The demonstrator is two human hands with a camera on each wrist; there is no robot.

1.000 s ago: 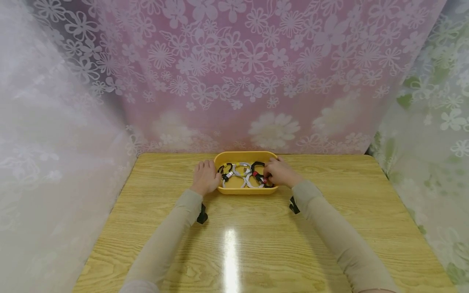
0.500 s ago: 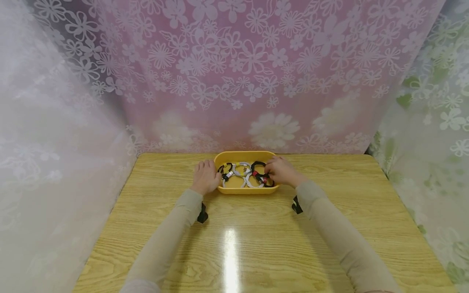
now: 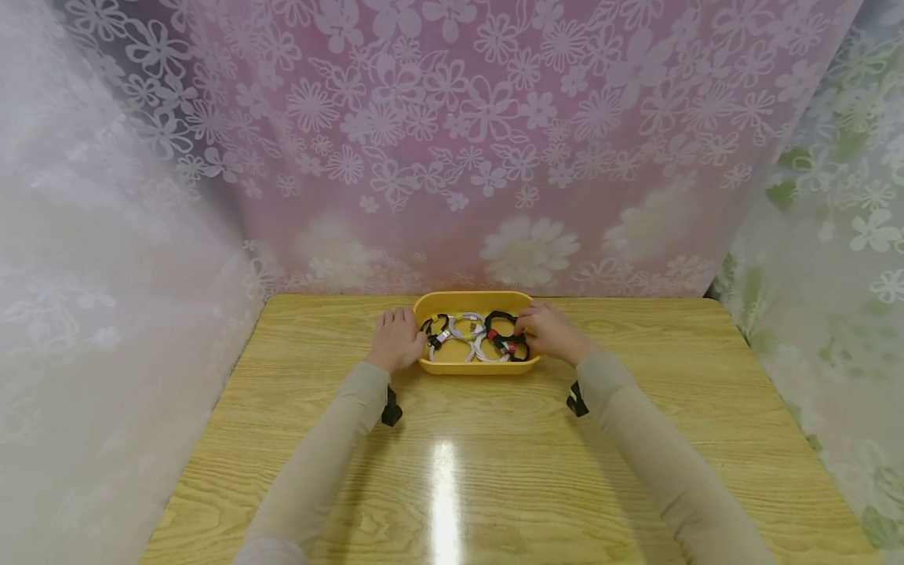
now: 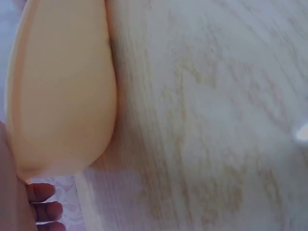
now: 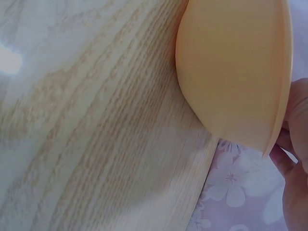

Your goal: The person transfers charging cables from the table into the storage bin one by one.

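A yellow oval container (image 3: 476, 368) stands at the back of the table, holding several coiled cables. My left hand (image 3: 397, 337) grips its left rim, thumb over the edge; in the left wrist view its fingertips (image 4: 48, 211) show beyond the end wall. My right hand (image 3: 554, 331) reaches over the right rim, fingertips beside a black coiled cable (image 3: 490, 322), with nothing visible held. Below that coil lies a red plug end (image 3: 492, 335). White coiled cables (image 3: 472, 351) and another black coil (image 3: 426, 323) lie to the left. In the right wrist view the rim partly hides my right fingers.
The wooden table (image 3: 494, 463) extends in front of the container. A pink flowered cloth (image 3: 452, 157) hangs right behind the table's back edge, with pale cloths on both sides. Black wrist mounts (image 3: 391, 410) hang under my cuffs.
My right hand has drawn back a little to the right, uncovering more of the black coil and the container's right end. The left hand stays at the left rim.
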